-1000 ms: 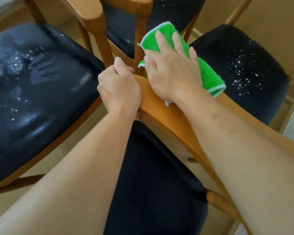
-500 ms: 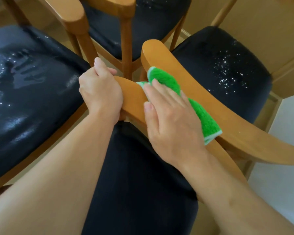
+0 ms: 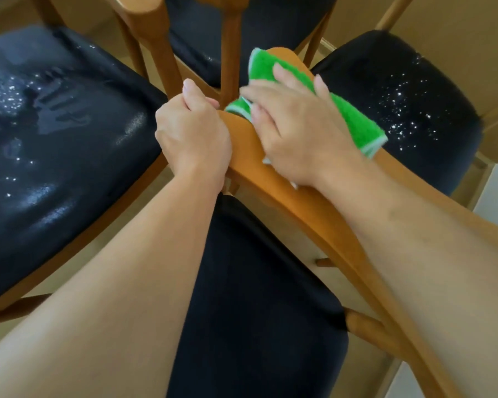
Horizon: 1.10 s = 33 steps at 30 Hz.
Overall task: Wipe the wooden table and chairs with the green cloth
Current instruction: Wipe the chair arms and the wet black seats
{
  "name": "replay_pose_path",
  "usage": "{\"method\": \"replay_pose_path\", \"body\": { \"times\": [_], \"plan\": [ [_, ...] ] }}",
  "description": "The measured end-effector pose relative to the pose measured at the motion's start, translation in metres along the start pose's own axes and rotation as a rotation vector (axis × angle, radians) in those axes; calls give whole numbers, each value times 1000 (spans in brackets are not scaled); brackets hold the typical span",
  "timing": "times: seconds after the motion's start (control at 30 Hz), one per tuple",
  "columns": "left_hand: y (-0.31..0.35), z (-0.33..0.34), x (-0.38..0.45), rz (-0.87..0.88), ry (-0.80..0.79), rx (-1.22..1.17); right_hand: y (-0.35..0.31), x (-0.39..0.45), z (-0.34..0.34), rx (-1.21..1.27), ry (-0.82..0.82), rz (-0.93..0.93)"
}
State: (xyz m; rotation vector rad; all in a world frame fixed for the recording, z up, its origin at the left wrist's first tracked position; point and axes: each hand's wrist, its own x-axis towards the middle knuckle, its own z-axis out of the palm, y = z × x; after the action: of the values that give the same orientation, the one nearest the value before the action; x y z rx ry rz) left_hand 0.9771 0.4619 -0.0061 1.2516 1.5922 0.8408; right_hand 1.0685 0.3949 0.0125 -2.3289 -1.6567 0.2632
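Note:
A wooden chair backrest (image 3: 293,202) runs diagonally from the centre toward the lower right, above a dark seat (image 3: 256,305). My left hand (image 3: 193,136) grips the near end of this backrest, fingers curled round its edge. My right hand (image 3: 296,130) lies on the green cloth (image 3: 354,122), fingers spread and pressing it down on the far top of the backrest. The cloth has a white trim and sticks out past my fingers at both ends. The table is out of view.
Three more wooden chairs with dark seats crowd round: one at the left (image 3: 49,156) with wet streaks, one at the back (image 3: 242,30), one at the right (image 3: 408,107) speckled with droplets. Beige floor shows between them.
My right hand has slid the green cloth back up along the backrest toward its far end. My left hand keeps its grip on the near end.

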Motion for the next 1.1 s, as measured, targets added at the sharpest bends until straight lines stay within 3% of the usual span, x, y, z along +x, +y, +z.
{"method": "replay_pose_path", "body": {
  "times": [0.17, 0.37, 0.6, 0.9, 1.1],
  "plan": [
    [0, 1, -2, -13, -3, 13, 6, 49, 5, -71, 116, 54],
    [1, 1, -2, -29, -7, 8, 11, 49, 5, -23, 255, 113],
    [-5, 4, 2, -14, -24, -20, 46, 42, -21, 179, 16, 402],
    [-8, 6, 6, 26, 1, 14, 30, 4, -16, 169, 233, 166],
    [-4, 0, 9, 108, -17, 80, -18, -17, -3, 372, 71, 30]
  ]
}}
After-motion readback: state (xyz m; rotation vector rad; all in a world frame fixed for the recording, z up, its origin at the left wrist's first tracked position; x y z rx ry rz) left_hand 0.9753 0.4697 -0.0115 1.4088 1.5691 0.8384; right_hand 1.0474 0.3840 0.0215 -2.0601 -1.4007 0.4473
